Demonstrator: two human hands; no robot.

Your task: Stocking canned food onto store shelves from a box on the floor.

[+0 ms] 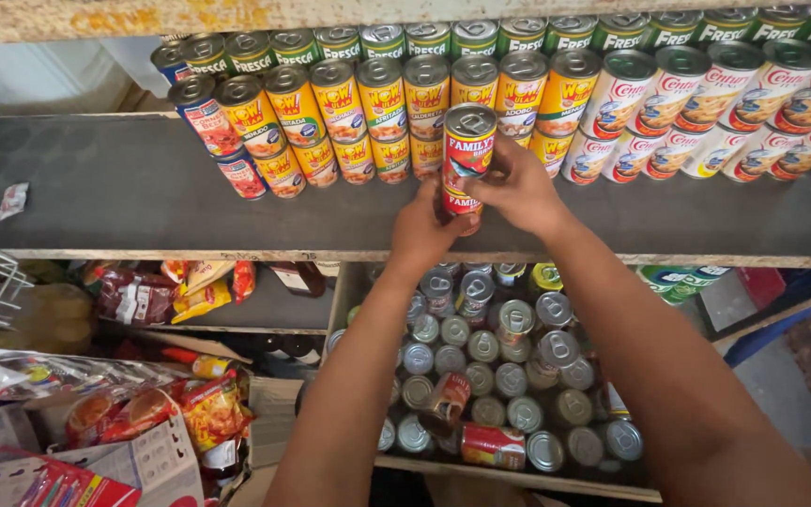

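Both my hands on one red can, upright over the shelf, just in front of the stacked rows

Left to right: yellow-labelled cans (pixel 349 113) stacked two high at the shelf's back; my left hand (pixel 421 228) wraps the red can (pixel 467 155) low from the left, grip clenched on it; can's long axis near vertical, pull-tab lid up, red label with a picture band and yellow lettering; my right hand (pixel 518 188) clasps it from the right and a bit higher, also grasping it; both equally near; white-and-red cans (pixel 706 113) further right; grey shelf (pixel 124 188) below; loose cans in the bin (pixel 499 376) underneath.
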